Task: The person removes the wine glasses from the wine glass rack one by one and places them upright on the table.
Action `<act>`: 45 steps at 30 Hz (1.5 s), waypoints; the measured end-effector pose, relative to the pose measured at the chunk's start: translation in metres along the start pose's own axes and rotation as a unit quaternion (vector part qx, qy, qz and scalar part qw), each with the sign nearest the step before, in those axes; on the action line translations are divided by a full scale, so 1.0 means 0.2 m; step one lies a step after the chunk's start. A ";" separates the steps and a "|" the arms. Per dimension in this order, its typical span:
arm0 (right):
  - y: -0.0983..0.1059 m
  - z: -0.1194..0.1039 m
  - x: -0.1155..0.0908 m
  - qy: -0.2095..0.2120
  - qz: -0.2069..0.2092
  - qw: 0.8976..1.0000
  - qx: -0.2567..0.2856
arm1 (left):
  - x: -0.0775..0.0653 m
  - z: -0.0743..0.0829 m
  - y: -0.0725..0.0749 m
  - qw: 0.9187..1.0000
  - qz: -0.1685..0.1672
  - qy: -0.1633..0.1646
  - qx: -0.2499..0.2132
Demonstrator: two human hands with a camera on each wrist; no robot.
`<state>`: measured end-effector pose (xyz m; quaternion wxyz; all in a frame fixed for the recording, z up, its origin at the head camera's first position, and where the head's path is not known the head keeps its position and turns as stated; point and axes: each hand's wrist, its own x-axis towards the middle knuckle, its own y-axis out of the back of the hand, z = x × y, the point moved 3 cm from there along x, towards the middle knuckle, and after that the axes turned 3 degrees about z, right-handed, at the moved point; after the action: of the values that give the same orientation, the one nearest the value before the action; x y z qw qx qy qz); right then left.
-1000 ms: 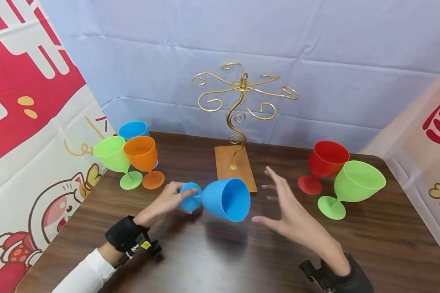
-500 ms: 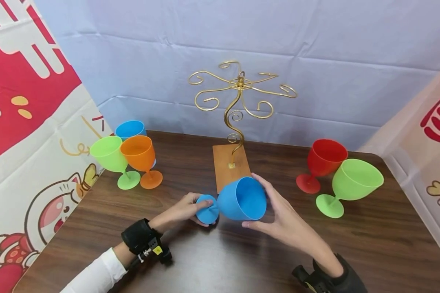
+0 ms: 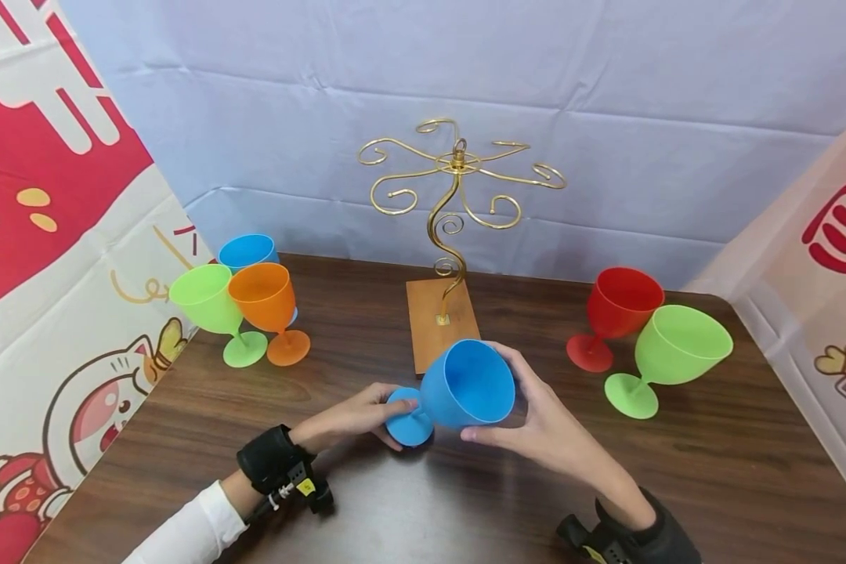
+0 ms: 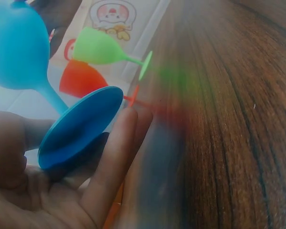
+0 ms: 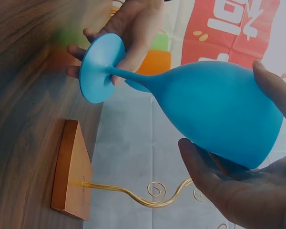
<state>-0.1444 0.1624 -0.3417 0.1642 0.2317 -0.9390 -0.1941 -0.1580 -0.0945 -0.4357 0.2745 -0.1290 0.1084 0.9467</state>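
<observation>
A blue plastic goblet [image 3: 439,395] is held tilted over the table, its mouth facing up and to the right. My left hand [image 3: 356,415] holds it at the foot end; in the left wrist view the round foot [image 4: 81,129] lies between thumb and fingers. My right hand [image 3: 539,419] grips the bowl near the rim, most of its fingers hidden behind the cup in the head view. From the right wrist, the thumb and fingers show on opposite sides of the bowl [image 5: 219,105].
Behind the goblet stands a gold wire rack [image 3: 433,223] with curled arms on a wooden base [image 3: 426,337]. Green [image 3: 204,298], orange [image 3: 262,301] and blue [image 3: 248,249] goblets stand at left. Red [image 3: 620,301] and green [image 3: 680,345] goblets stand at right.
My left hand has carried the blue goblet to the right and turned its mouth more upward. The right hand, apart from it a second ago, has come onto the bowl.
</observation>
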 end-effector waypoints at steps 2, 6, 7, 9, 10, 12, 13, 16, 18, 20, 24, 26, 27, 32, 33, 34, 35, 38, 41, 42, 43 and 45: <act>0.00 0.00 0.00 -0.001 0.002 1.000 0.004 | 0.00 0.00 0.00 1.000 0.001 -0.001 0.005; 0.02 -0.02 -0.01 0.002 0.016 1.000 -0.012 | -0.01 0.01 0.01 1.000 -0.009 0.001 0.004; 0.02 -0.03 -0.01 0.003 0.023 0.999 -0.023 | -0.01 0.01 0.01 1.000 -0.013 0.004 0.002; 0.04 -0.04 -0.01 0.007 0.039 0.998 -0.054 | -0.02 0.01 0.02 1.000 -0.017 0.008 -0.003; 0.05 -0.04 0.00 0.008 0.048 0.996 -0.074 | -0.03 0.02 0.02 1.000 -0.018 0.008 -0.006; 0.09 -0.04 0.00 0.005 0.068 0.991 -0.115 | -0.04 0.03 0.04 1.000 -0.013 0.007 -0.008; 0.11 -0.04 0.00 0.001 0.075 0.988 -0.136 | -0.04 0.03 0.04 1.000 -0.009 0.003 -0.008; 0.21 -0.03 -0.01 -0.024 0.091 0.975 -0.200 | -0.05 0.04 0.06 1.000 0.000 -0.008 -0.006; 0.28 -0.02 -0.02 -0.044 0.092 0.966 -0.238 | -0.05 0.04 0.06 1.000 0.004 -0.012 -0.002; 0.34 0.00 -0.04 -0.065 0.089 0.957 -0.268 | -0.05 0.03 0.07 1.000 0.008 -0.012 0.002; 0.44 0.06 -0.07 -0.110 0.078 0.946 -0.296 | -0.05 0.02 0.08 1.000 0.014 -0.009 0.006; 0.47 0.09 -0.08 -0.131 0.072 0.943 -0.297 | -0.05 0.02 0.08 1.000 0.014 -0.009 0.007; 0.49 0.10 -0.08 -0.142 0.068 0.942 -0.297 | -0.05 0.03 0.07 1.000 0.014 -0.009 0.007; 0.57 0.14 -0.11 -0.194 0.064 0.926 -0.316 | -0.05 0.03 0.07 1.000 0.008 -0.015 0.010; 0.59 0.14 -0.12 -0.205 0.066 0.920 -0.327 | -0.05 0.03 0.07 1.000 0.007 -0.015 0.010; 0.60 0.14 -0.12 -0.216 0.070 0.914 -0.337 | -0.05 0.03 0.07 1.000 0.007 -0.013 0.009; 0.62 0.15 -0.13 -0.229 0.074 0.906 -0.348 | -0.05 0.02 0.07 1.000 0.006 -0.012 0.008; 0.64 0.15 -0.13 -0.268 0.084 0.884 -0.374 | -0.05 0.01 0.07 1.000 0.002 -0.006 0.002; 0.65 0.15 -0.13 -0.301 0.090 0.867 -0.388 | -0.06 0.01 0.07 1.000 -0.006 -0.005 -0.005; 0.65 0.15 -0.13 -0.307 0.093 0.863 -0.391 | -0.06 0.01 0.07 1.000 -0.009 -0.006 -0.007; 0.65 0.15 -0.13 -0.312 0.096 0.859 -0.394 | -0.06 0.01 0.07 1.000 -0.011 -0.007 -0.008; 0.65 0.15 -0.13 -0.317 0.103 0.854 -0.400 | -0.06 0.01 0.07 1.000 -0.014 -0.008 -0.009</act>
<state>-0.1828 0.2895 -0.3167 -0.0444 -0.0265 -0.7998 -0.5980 -0.1560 -0.1107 -0.4276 0.2870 -0.1254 0.0961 0.9448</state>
